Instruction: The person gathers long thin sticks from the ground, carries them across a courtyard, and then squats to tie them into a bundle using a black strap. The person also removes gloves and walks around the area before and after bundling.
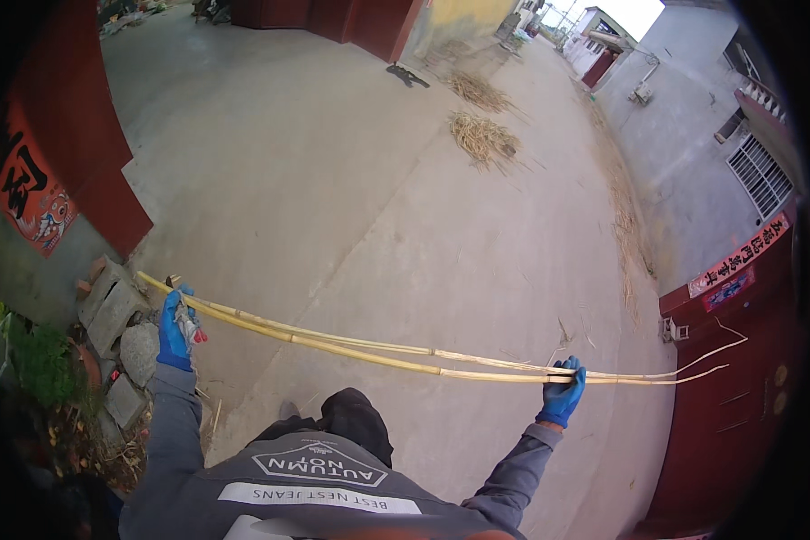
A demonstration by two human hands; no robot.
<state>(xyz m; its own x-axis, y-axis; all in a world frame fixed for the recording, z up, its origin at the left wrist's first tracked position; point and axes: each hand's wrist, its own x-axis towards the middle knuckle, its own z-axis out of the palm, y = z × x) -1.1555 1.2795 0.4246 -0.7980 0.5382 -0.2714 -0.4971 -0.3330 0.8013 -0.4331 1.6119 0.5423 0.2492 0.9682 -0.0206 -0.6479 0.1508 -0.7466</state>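
Observation:
Two long, pale yellow dry stalks stretch across in front of me, thick at the left and thinning to curved tips at the right. My left hand, in a blue glove, is closed round their thick ends. Also at that hand is a small greyish thing with red ends; its kind is not clear. My right hand, gloved in blue too, grips both stalks toward their thin ends. Between my hands the stalks run slightly apart, above the concrete ground.
Two heaps of dry stalks lie on the concrete lane ahead, near a dark object. Concrete blocks and stones sit at the left beside green plants. Red doors and a grey wall border the right.

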